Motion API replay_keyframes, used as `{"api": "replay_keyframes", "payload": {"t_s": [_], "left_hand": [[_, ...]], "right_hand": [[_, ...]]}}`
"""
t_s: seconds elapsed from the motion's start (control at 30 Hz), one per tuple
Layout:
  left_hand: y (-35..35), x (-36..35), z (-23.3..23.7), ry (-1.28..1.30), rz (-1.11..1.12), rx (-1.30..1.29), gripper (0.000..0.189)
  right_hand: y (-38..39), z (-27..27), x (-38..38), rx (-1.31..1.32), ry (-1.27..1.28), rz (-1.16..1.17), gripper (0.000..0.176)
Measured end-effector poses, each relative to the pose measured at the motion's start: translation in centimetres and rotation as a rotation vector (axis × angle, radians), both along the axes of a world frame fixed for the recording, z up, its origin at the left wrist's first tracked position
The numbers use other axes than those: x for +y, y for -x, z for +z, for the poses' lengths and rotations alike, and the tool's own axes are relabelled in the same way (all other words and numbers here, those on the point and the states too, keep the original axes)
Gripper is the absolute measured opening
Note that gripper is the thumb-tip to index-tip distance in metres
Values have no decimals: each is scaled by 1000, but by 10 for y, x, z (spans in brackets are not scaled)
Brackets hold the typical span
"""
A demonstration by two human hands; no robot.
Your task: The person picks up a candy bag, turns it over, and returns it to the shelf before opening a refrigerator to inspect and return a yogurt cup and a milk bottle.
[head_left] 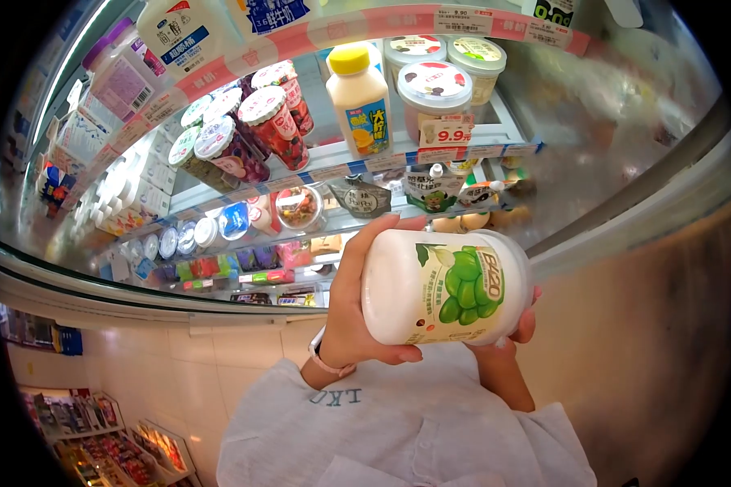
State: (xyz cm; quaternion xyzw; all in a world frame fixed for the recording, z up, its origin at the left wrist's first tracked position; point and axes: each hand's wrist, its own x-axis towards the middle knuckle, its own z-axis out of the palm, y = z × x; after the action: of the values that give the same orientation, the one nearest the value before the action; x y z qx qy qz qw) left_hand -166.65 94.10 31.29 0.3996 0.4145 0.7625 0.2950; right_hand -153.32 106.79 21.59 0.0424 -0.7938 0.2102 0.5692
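Note:
A white plastic yogurt tub (447, 288) lies tilted on its side in front of my chest, its label with green grapes facing me. My left hand (353, 304) grips it around the base end, thumb below and fingers over the top. At the lid end, my right hand (502, 357) holds the tub from behind and below. Most of its fingers are hidden, with only some fingertips showing past the rim. A pale band (326, 361) circles my left wrist.
An open refrigerated case stands ahead. Its shelf (325, 162) carries a yellow-capped bottle (359, 105), fruit cups (272, 122) and lidded tubs (434, 89) by a price tag (449, 134). Pouches (357, 197) sit lower. A door edge (633, 178) slants at right; stocked racks (110, 438) stand lower left.

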Motion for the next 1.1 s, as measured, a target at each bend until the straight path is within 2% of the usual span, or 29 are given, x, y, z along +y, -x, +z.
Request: {"api": "replay_keyframes", "payload": {"t_s": [0.07, 0.1, 0.13, 0.17, 0.2, 0.23, 0.33, 0.37, 0.47, 0.5, 0.53, 0.63, 0.7, 0.83, 1.0, 1.1], "left_hand": [[4, -4, 0, 43, -46, 93, 111], [-1, -3, 5, 46, -29, 27, 106], [1, -3, 4, -4, 9, 196, 105], [4, -3, 2, -55, 46, 366, 103], [6, -2, -1, -107, 84, 534, 102], [3, 0, -8, -183, 113, 517, 98], [-1, -6, -25, -226, 256, 672, 85], [-2, -6, -27, -239, 313, 722, 80], [-5, -2, -31, -296, 503, 880, 62], [-4, -1, -37, -327, 559, 940, 57], [-2, 0, -43, -358, 620, 1000, 51], [-4, 8, -52, -455, 709, 1079, 47], [-7, 5, -55, -430, 733, 1075, 48], [-25, 30, -52, -378, 978, 836, 60], [-15, 14, -72, -263, 873, 916, 69], [-13, 15, -74, -313, 803, 855, 72]], "right_hand": [[6, -18, 7, 80, -131, -337, 80], [12, -17, 9, 126, -140, -469, 79], [21, -10, 10, 169, -140, -599, 79], [24, 3, 2, 71, 28, -684, 76], [24, 16, 0, -12, 273, -575, 71], [24, 30, -2, -80, 522, -492, 66], [18, 48, 2, -196, 1407, 427, 48], [20, 25, 7, -68, 1467, 601, 51], [12, 54, -7, -46, 1481, 758, 59], [10, 54, -8, -61, 1515, 794, 68], [9, 54, -9, -69, 1581, 847, 70], [9, 61, -12, -119, 1678, 895, 78], [8, 65, -14, -130, 1661, 914, 83], [10, 73, -14, -50, 1537, 871, 87], [11, 75, -12, -15, 1491, 841, 87], [10, 75, -10, -16, 1465, 841, 87]]}}
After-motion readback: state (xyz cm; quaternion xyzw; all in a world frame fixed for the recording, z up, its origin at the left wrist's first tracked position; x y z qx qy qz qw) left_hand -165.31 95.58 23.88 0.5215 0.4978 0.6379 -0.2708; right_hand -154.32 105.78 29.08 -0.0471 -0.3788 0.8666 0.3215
